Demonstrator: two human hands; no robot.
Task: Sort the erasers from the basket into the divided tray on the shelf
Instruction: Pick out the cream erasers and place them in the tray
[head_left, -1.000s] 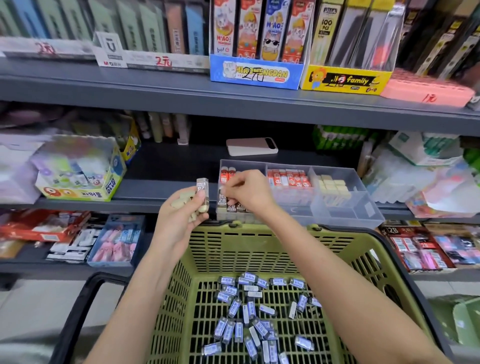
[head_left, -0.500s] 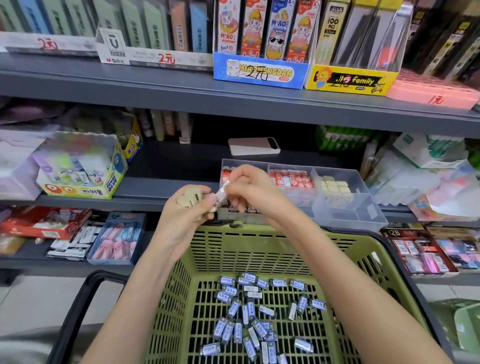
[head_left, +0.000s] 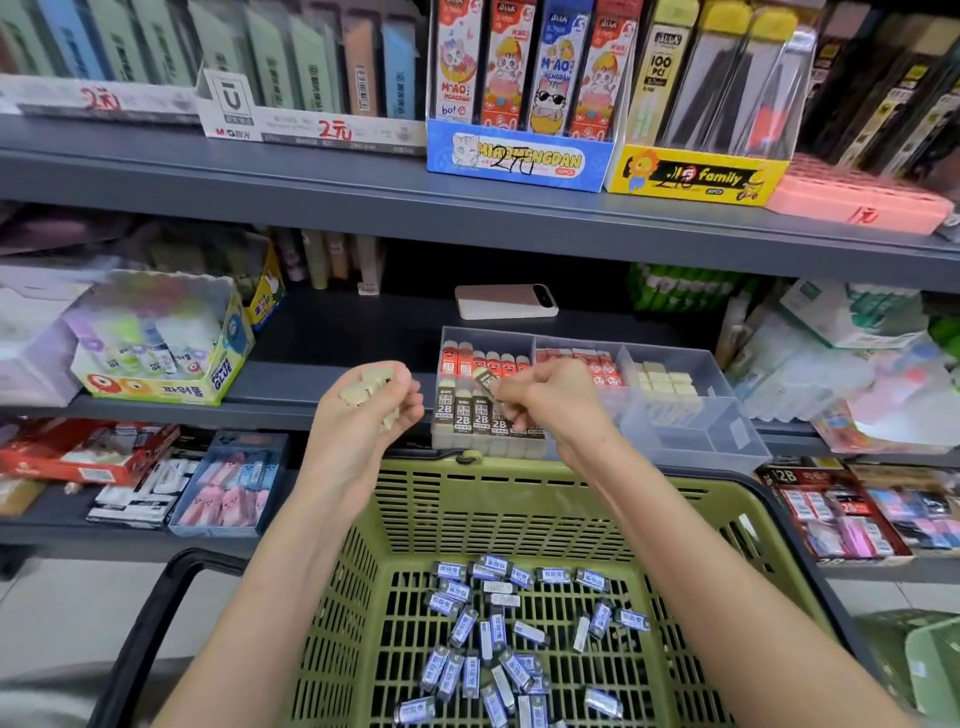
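A green basket (head_left: 519, 499) in front of me holds several blue-and-white wrapped erasers (head_left: 493, 629). The clear divided tray (head_left: 691, 431) stands on the middle shelf, with red-sleeved and dark 2B erasers (head_left: 480, 413) in its left section, red ones in the middle and cream blocks (head_left: 662, 382) on the right. My left hand (head_left: 371, 415) holds several cream erasers, fingers curled, left of the tray. My right hand (head_left: 545, 400) pinches one dark-sleeved eraser (head_left: 487, 382) over the left section.
A white phone-like device (head_left: 506, 301) lies on the shelf behind the tray. A glue-stick box (head_left: 156, 358) stands at the left. Packs of erasers fill the lower shelf (head_left: 218, 483) and stationery boxes (head_left: 519, 156) line the shelf above.
My right hand took the dark-sleeved eraser from my left hand and carried it right, over the tray's left section. My left hand stayed beside the tray with the cream erasers.
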